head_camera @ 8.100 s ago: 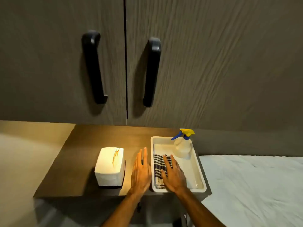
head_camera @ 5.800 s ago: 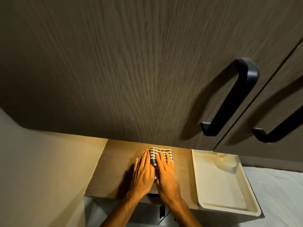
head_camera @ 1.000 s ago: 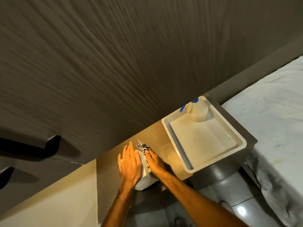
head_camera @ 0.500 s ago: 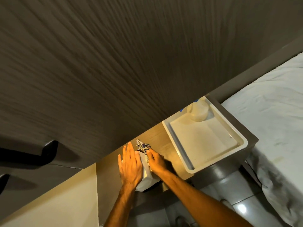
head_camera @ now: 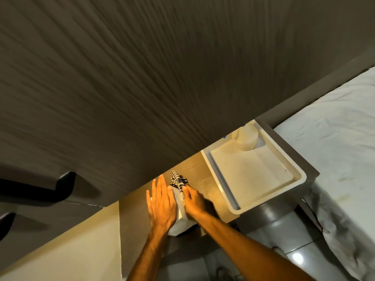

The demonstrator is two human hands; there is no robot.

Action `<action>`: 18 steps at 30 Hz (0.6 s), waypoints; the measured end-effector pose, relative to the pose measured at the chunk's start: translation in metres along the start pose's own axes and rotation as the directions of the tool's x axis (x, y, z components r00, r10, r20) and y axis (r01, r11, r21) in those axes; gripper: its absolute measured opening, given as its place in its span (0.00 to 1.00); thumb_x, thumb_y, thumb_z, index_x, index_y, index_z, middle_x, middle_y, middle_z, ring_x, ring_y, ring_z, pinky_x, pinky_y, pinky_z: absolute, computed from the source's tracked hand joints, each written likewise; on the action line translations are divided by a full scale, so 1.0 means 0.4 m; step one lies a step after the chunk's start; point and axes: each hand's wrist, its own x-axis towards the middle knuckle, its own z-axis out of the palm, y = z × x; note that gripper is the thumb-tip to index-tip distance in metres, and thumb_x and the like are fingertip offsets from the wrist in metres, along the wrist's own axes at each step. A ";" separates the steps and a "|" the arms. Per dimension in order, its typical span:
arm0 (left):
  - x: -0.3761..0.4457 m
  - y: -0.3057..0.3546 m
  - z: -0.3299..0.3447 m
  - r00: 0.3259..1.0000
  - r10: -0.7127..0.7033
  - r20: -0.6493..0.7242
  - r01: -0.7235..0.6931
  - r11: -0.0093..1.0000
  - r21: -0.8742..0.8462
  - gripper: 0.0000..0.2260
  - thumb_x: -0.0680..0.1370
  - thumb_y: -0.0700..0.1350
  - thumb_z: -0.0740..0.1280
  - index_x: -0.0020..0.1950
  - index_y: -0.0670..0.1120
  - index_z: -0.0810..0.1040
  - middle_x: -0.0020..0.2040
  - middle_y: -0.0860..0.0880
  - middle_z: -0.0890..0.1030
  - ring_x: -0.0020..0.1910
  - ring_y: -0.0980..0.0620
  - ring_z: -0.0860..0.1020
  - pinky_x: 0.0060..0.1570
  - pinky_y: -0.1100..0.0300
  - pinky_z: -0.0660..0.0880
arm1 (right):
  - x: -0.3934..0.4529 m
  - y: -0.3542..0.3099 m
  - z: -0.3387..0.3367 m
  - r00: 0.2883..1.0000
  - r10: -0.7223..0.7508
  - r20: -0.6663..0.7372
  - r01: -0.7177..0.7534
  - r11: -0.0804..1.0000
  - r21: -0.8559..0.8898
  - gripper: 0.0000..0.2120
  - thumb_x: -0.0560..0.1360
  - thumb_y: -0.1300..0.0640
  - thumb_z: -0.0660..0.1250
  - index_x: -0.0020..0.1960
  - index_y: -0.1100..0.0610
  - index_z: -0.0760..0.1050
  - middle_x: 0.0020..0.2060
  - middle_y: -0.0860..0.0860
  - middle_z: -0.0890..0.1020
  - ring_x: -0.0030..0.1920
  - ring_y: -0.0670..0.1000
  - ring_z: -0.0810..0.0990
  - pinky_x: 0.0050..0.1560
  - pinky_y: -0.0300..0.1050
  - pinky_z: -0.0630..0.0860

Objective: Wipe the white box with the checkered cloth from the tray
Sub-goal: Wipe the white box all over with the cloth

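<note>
The wiping step looked under way: the right hand (head_camera: 194, 201) pressed the checkered cloth (head_camera: 179, 182) against the right side of the white box (head_camera: 179, 220), which stood on the wooden shelf (head_camera: 194, 169) left of the tray (head_camera: 263, 201). The left hand (head_camera: 161, 201) lay flat, fingers open, steadying the box's top. Next probably called for rubbing the remaining faces

Small white box (head_camera: 181, 221) mostly covered: flat left hand (head_camera: 161, 205) lies over its top, right hand (head_camera: 195, 202) hides its right side, so only a strip between the hands and the near lower corner show. Blue-and-white checkered cloth (head_camera: 178, 180) shows only a bunched end past the right fingertips; grip on it not discernible. Pale plastic spray bottle (head_camera: 245, 138) in the cream tray (head_camera: 261, 196) loses its head behind the dark wood-grain cabinet (head_camera: 162, 78); black handles (head_camera: 36, 191) are cut by the left edge.
</note>
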 end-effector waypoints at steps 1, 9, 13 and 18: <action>0.001 0.000 0.002 1.000 -0.003 0.000 0.003 1.000 0.020 0.40 0.75 0.69 0.30 0.80 0.47 0.48 0.82 0.47 0.53 0.80 0.51 0.46 0.79 0.46 0.41 | -0.022 0.024 0.004 0.999 -0.014 -0.029 0.015 1.000 0.007 0.16 0.84 0.49 0.54 0.59 0.52 0.79 0.50 0.50 0.82 0.51 0.47 0.80 0.42 0.32 0.70; -0.006 0.009 -0.002 0.999 0.022 -0.033 -0.022 1.000 0.004 0.41 0.75 0.71 0.30 0.80 0.49 0.51 0.81 0.48 0.55 0.81 0.49 0.49 0.79 0.44 0.43 | -0.034 -0.044 0.014 0.984 -0.177 0.037 0.173 0.980 0.093 0.18 0.84 0.49 0.55 0.69 0.52 0.74 0.61 0.50 0.81 0.58 0.44 0.77 0.56 0.34 0.72; 0.003 -0.003 0.003 1.000 0.008 0.009 -0.008 1.000 -0.017 0.42 0.74 0.72 0.31 0.80 0.48 0.49 0.82 0.48 0.53 0.81 0.50 0.47 0.80 0.45 0.41 | 0.012 -0.044 -0.011 0.996 -0.067 0.061 0.068 0.998 -0.017 0.18 0.85 0.50 0.53 0.64 0.55 0.77 0.59 0.55 0.82 0.57 0.51 0.79 0.53 0.40 0.71; 0.004 -0.005 0.006 1.000 -0.001 0.004 0.001 1.000 0.021 0.41 0.74 0.69 0.29 0.80 0.47 0.49 0.82 0.46 0.54 0.80 0.51 0.46 0.79 0.45 0.42 | -0.086 0.037 -0.002 0.994 -0.094 -0.058 0.096 0.994 0.044 0.15 0.84 0.50 0.55 0.63 0.51 0.78 0.52 0.44 0.79 0.48 0.36 0.77 0.43 0.23 0.68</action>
